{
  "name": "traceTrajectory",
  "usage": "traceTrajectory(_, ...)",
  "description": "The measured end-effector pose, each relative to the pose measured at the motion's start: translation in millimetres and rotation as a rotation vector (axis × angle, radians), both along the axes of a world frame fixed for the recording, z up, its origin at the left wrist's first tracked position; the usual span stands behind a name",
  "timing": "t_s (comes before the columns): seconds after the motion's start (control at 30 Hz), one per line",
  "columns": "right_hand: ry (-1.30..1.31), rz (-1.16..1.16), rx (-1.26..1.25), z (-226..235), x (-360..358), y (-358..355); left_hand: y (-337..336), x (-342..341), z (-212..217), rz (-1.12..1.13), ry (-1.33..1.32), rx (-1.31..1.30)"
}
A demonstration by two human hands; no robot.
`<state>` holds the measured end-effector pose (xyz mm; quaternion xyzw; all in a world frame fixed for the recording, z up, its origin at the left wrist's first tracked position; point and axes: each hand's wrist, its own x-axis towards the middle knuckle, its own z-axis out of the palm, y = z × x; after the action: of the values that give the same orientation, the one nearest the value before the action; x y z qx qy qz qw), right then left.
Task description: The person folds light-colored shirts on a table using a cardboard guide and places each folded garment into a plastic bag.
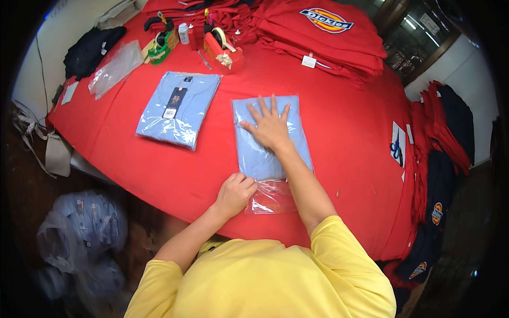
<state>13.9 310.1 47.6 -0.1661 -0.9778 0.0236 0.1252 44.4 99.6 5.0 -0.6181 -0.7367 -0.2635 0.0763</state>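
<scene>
From the head camera, your right hand lies flat, fingers spread, pressing the folded blue shirt that sits in its clear bag near the middle of the red table. Your left hand is closed in a pinch on the bag's open end at the shirt's 6 o'clock edge. As I judge it, the shirt is already inside; the loose flap toward you is not yet folded or sealed. A finished bagged shirt lies at 9 o'clock of it, apart. At 12 o'clock stand a tape dispenser and a small bottle; stacked red garments fill 1 o'clock. Nothing blocks the flap.
</scene>
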Motion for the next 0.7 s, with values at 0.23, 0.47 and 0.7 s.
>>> traceTrajectory(0.23, -0.017, 0.047, -0.159, -7, 1, 21, -19, 29, -1, 0.117, -0.020, 0.096)
traceTrajectory(0.47, -0.006, -0.206, -0.050, -32, 88, 0, -33, 28, -6, 0.048, -0.132, 0.068)
traceTrajectory(0.7, 0.195, -0.048, -0.618, -10, 162, -40, -30, -9, 16, -0.192, -0.079, -0.046)
